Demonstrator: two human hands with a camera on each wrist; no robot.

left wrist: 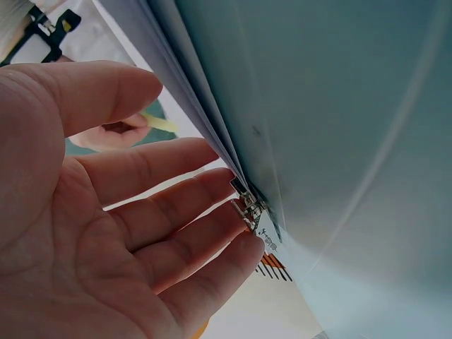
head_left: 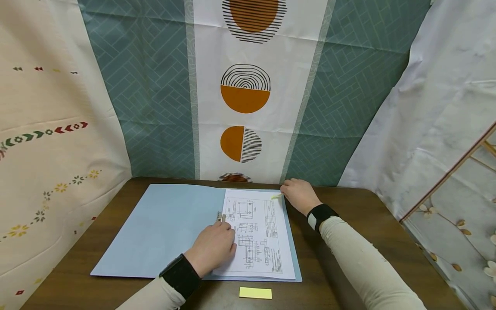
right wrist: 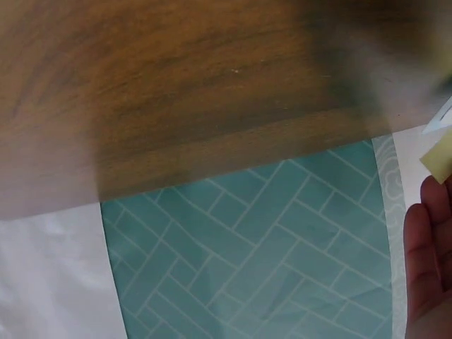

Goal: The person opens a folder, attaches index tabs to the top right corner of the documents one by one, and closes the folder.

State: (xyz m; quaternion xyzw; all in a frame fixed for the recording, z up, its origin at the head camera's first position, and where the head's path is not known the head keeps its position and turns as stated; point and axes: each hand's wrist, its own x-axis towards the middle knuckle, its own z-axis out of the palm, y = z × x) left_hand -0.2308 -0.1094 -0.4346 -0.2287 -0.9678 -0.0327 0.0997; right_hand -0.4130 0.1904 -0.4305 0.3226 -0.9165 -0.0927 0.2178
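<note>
The note is at the upper right corner of the sheet, pinched in our right hand. We seem to be tabbing the page; next we should press it flat, then let go. Our left hand, fingers extended, grasps nothing, beside the clip in the folder.

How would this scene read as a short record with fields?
Folder: light blue, lying open on the table
Drawing sheets: stacked on the folder's right side
Left hand: at the sheets' left edge, fingertips by the metal clip
Right hand: pinches a yellow slip at the sheets' upper right corner
Second slip: yellow, on the table in front of the folder
</note>
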